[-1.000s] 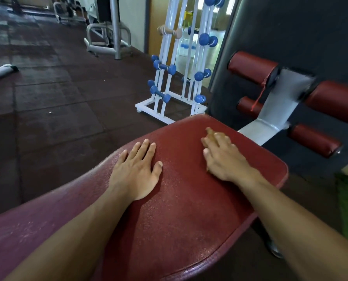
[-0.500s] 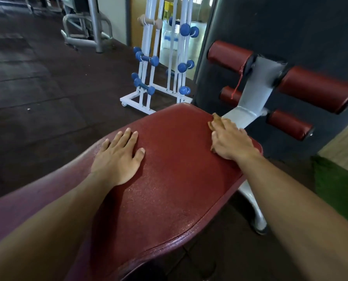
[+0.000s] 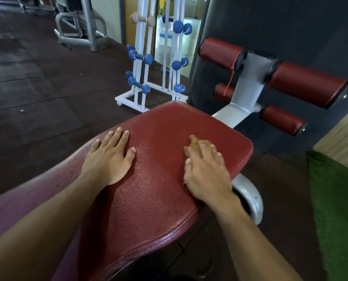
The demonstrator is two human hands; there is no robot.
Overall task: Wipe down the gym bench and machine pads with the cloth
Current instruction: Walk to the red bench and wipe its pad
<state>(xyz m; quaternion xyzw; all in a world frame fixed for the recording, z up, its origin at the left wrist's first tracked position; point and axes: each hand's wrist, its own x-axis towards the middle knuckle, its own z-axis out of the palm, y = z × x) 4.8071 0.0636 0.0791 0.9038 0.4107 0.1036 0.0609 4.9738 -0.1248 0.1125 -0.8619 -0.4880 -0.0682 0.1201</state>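
A dark red padded gym bench (image 3: 161,191) fills the middle of the view. My left hand (image 3: 108,157) lies flat on its left part, fingers spread, holding nothing. My right hand (image 3: 206,171) presses a small brownish cloth (image 3: 195,141) onto the pad near the right edge; only a bit of cloth shows past the fingertips. Beyond the bench end, red roller pads (image 3: 302,84) stick out from a white post (image 3: 248,86).
A white rack with several blue dumbbells (image 3: 142,57) stands behind the bench on the dark rubber floor. A grey machine frame (image 3: 82,27) is at the far left. Green turf (image 3: 335,209) lies to the right. A dark panel (image 3: 270,21) rises behind the rollers.
My right hand with the cloth has slid back from the far right corner of the pad toward me. My left hand has stayed flat on the pad.
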